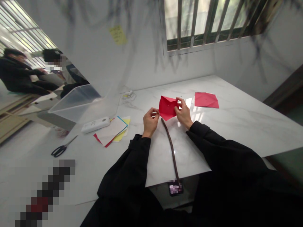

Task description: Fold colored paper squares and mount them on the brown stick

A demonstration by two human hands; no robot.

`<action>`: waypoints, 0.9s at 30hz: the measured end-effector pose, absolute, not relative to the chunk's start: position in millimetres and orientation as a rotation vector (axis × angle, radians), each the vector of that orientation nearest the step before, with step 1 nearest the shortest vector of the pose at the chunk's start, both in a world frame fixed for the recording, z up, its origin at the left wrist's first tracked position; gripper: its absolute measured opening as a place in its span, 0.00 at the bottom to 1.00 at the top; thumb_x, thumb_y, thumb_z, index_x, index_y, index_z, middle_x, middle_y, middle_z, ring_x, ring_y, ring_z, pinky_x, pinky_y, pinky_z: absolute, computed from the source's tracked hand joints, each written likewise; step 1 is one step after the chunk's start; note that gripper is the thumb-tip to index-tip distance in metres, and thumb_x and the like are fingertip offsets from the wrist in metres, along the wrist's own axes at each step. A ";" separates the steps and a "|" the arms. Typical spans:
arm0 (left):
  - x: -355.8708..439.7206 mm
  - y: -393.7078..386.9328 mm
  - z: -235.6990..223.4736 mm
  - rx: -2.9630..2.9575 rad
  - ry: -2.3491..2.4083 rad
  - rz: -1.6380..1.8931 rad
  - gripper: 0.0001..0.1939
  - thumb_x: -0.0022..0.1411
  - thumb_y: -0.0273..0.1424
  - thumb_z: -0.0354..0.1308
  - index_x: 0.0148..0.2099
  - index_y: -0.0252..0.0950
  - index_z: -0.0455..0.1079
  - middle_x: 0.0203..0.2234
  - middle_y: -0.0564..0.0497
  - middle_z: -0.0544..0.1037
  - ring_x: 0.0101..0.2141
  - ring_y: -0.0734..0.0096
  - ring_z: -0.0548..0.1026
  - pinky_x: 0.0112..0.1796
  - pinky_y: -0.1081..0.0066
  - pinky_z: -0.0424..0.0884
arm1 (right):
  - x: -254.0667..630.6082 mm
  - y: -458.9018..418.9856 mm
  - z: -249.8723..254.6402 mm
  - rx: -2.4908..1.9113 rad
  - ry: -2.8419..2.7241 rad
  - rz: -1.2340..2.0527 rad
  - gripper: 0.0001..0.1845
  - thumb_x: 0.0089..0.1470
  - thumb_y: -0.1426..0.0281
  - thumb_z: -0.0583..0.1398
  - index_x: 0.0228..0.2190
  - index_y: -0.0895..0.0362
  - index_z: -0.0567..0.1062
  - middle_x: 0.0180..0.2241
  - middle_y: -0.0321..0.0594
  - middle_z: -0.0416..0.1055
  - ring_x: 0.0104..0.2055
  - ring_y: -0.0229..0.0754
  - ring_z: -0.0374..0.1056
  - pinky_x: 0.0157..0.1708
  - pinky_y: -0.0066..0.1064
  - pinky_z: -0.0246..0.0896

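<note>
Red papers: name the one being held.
The creased sheet in left hand and right hand; another red sheet lies on the table to its right; red edges show beneath a white sheet.

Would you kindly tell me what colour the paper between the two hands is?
The paper is red; the head view shows it.

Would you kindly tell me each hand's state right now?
Left hand: closed, pinching the left corner of the creased red paper.
Right hand: closed, holding that paper's right side.

Left hand (151, 122) and right hand (183, 113) holding creased red paper (167, 108), brown stick (171, 143) nearby; scissors (62, 149) farther left
</note>
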State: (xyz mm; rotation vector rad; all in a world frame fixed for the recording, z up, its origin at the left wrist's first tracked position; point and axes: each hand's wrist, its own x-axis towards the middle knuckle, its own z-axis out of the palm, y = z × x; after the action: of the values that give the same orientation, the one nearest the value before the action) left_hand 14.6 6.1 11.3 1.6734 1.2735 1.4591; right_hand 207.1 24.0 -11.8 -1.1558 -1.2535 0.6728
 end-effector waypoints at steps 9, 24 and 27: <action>19.6 -3.2 15.8 1.708 1.254 1.362 0.07 0.62 0.33 0.65 0.40 0.39 0.84 0.47 0.45 0.83 0.43 0.63 0.81 0.38 0.71 0.78 | 208.6 18.1 -3.5 -1.235 -1.190 0.701 0.27 0.58 0.64 0.57 0.59 0.53 0.66 0.41 0.46 0.79 0.33 0.46 0.74 0.35 0.39 0.73; 8.7 11.9 8.9 1.320 1.193 1.430 0.23 0.50 0.29 0.71 0.51 0.35 0.82 0.52 0.40 0.83 0.38 0.65 0.82 0.46 0.62 0.79 | 212.7 20.7 -0.4 -1.121 -1.275 0.606 0.12 0.50 0.70 0.57 0.39 0.53 0.74 0.46 0.42 0.76 0.44 0.46 0.73 0.41 0.37 0.76; 6.1 13.3 10.5 1.308 1.213 1.436 0.23 0.50 0.29 0.71 0.50 0.35 0.82 0.52 0.40 0.83 0.40 0.64 0.82 0.48 0.61 0.78 | 213.4 19.7 0.7 -1.105 -1.312 0.516 0.13 0.49 0.72 0.57 0.39 0.53 0.75 0.49 0.44 0.75 0.49 0.47 0.73 0.44 0.38 0.77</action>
State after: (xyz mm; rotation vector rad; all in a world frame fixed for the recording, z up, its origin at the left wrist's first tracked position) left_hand 6.1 13.3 10.5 1.3078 1.2129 1.4360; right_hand 213.4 19.7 0.7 -1.1051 -1.3121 0.5161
